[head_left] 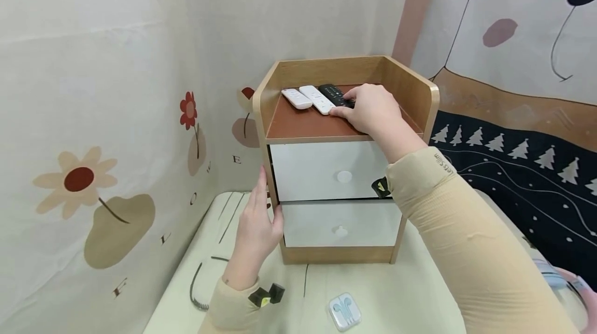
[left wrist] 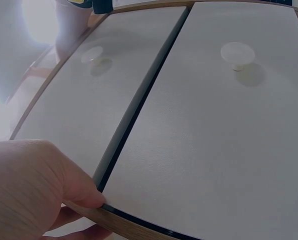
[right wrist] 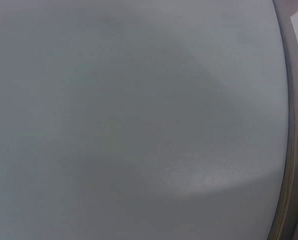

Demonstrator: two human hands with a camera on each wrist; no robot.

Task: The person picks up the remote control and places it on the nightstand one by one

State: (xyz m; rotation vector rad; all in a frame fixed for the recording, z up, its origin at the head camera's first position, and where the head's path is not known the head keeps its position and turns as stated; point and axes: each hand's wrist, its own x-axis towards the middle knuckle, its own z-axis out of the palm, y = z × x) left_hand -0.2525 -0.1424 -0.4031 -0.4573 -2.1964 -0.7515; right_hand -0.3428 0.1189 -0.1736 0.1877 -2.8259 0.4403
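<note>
Pale wood and brown: a small cabinet (head_left: 338, 255) stands upright on the light tabletop (head_left: 420, 292), brown panel (head_left: 300, 128) on top, raised rim around the back and sides. Clock read from the cabinet's middle, head view.

At 12 o'clock, three remotes side by side on the panel. Black remote (head_left: 333, 93) lies towards 1 o'clock of the group; long white remote (head_left: 316, 99) just beside it at 9 o'clock; short white remote (head_left: 297, 98) farther out the same way.

Right hand (head_left: 371, 109) reaches in from 4 o'clock. Its grip is nearly closed, fingers and thumb pinching the near end of the black remote; the thumb lies by the long white remote's end.

Left hand (head_left: 256, 228) at 8 o'clock. Grip open, fingers straight along the cabinet's side, thumb on the front edge; the left wrist view puts the thumb tip by the dark gap between the upper drawer (head_left: 310, 173) and lower drawer (head_left: 310, 222). Both drawers white, round-knobbed.

Earphones case (head_left: 344, 311), clear, at 6 o'clock. Pink headphones (head_left: 577, 288), partly cut off, at 4 o'clock. Beige sleeves on both arms.
</note>
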